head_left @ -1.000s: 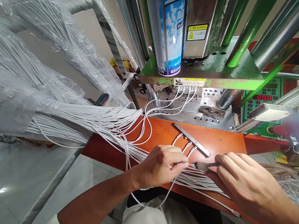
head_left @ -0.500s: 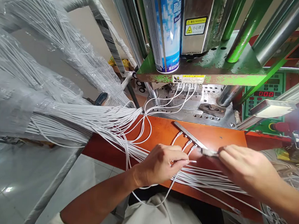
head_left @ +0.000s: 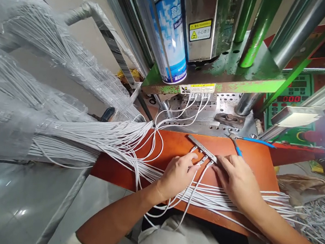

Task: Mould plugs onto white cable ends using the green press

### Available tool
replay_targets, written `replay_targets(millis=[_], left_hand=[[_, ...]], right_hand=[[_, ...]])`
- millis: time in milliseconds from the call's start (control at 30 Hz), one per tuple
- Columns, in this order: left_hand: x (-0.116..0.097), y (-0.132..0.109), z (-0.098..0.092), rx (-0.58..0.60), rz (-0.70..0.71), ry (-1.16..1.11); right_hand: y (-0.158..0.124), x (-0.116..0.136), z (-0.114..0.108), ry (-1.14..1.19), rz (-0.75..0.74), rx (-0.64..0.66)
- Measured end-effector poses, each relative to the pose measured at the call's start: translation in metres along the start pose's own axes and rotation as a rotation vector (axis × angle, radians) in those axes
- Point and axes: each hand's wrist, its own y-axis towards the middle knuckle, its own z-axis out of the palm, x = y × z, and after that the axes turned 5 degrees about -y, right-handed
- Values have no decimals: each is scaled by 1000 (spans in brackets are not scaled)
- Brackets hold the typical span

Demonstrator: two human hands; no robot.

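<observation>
On the orange-brown board (head_left: 175,138) lies a slim metal bar (head_left: 201,148) with several white cable ends along its lower edge. My left hand (head_left: 178,173) pinches a white cable end (head_left: 202,160) just below the bar's middle. At the bar's right end, my right hand (head_left: 239,179) grips it between thumb and fingers. Blue-handled pliers (head_left: 239,139) rest beyond my right hand, partly on the metal plate. White cables (head_left: 207,197) run across the board under both hands.
A green press (head_left: 220,85) stands behind the board, with white cables in its lower fixture and a blue spray can (head_left: 173,42) in front. Plastic-wrapped cable bundles (head_left: 71,52) hang at left. A control panel (head_left: 293,104) and cable scraps (head_left: 320,217) are at right.
My right hand has moved left onto the bar's end. The pliers now show beyond it. My left hand has moved up to the bar, and another cable end sits at its right part.
</observation>
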Motion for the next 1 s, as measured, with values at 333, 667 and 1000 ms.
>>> replay_targets(millis=[333,667,1000], left_hand=[[-2,11,7,-26,6,75],[2,18,10,-57,-5,117],[0,14,11,-98,-12,28]], right_hand=[[-3,-7,4,239,7,-50],[-3,-8,8,263,-31,-64],[-6,-10,9,276,29,-72]])
